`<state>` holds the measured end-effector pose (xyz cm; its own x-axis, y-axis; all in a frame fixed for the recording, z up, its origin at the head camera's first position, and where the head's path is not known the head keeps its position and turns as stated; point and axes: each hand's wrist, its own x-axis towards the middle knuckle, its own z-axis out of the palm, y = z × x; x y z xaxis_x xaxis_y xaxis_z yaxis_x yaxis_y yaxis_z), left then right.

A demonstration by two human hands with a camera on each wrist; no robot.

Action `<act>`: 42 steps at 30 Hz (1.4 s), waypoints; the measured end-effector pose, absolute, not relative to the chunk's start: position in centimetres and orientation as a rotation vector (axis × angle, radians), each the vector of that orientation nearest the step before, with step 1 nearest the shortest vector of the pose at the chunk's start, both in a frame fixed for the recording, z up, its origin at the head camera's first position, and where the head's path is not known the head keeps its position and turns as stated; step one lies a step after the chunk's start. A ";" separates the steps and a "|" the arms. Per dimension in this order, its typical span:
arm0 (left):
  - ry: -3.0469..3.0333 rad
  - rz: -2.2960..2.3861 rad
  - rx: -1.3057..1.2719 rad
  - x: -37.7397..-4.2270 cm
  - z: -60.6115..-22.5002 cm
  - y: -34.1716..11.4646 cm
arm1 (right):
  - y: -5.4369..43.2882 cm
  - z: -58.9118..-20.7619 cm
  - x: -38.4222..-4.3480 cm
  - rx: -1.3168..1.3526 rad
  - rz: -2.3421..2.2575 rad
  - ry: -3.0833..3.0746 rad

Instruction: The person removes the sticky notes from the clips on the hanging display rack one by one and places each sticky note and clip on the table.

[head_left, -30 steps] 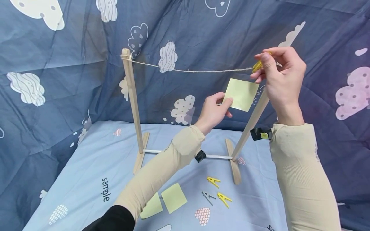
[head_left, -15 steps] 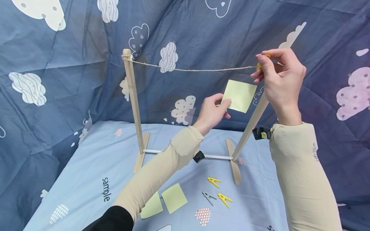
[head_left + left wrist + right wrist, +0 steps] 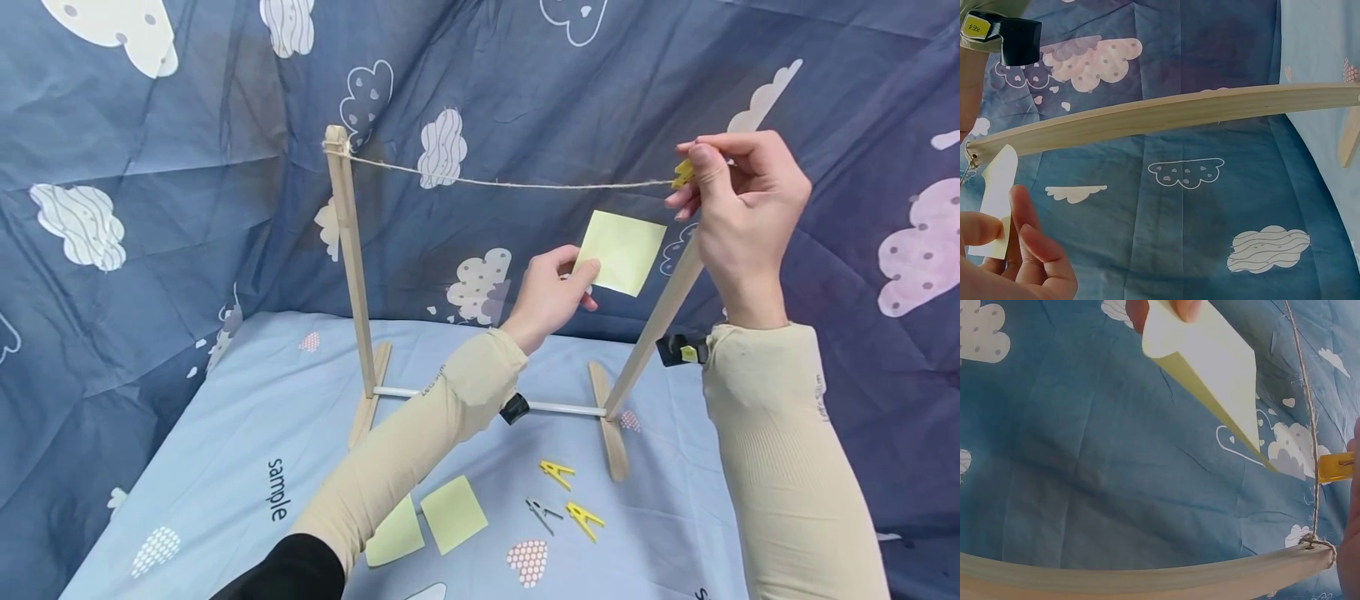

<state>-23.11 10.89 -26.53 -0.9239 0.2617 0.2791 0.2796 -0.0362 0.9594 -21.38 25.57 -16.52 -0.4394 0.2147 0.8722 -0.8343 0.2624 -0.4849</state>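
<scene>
A pale yellow sticky note [image 3: 621,250] is pinched by its lower left corner between the thumb and fingers of my left hand [image 3: 551,287]. It hangs below the twine [image 3: 525,185], apart from it. My right hand [image 3: 750,196] pinches a yellow clothespin [image 3: 683,172] near the twine's right end; the fingers cover most of it. In the right wrist view the clothespin [image 3: 1335,467] reaches right to the twine, close to the knot on the post. The note [image 3: 1210,369] looks curved there, its far edge pointing toward the twine.
A wooden frame with a left post [image 3: 348,267], right post [image 3: 656,321] and white crossbar [image 3: 562,408] stands on the light blue sheet [image 3: 225,433]. In front lie sticky notes [image 3: 454,514], yellow clothespins [image 3: 583,521] and a grey clothespin [image 3: 542,513]. Dark blue cloth hangs behind.
My right hand has shifted slightly right and down along the twine with the clothespin. The note in my left hand has moved a little down and away from the twine.
</scene>
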 end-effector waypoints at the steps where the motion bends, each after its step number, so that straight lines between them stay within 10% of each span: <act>1: -2.174 -2.166 -0.609 -23.1 -26.5 10.9 | 25.5 -16.5 -21.3 0.601 1.373 -1.554; 42: -2.157 -2.194 -0.646 -22.6 -26.9 7.4 | 24.7 -17.3 -18.6 0.596 1.639 -1.225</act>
<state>-22.64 7.36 -26.85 -0.9155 0.2838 0.2852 0.2803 -0.0587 0.9581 -18.62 24.68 -17.34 -0.4115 0.4052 0.8164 -0.8977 -0.0253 -0.4400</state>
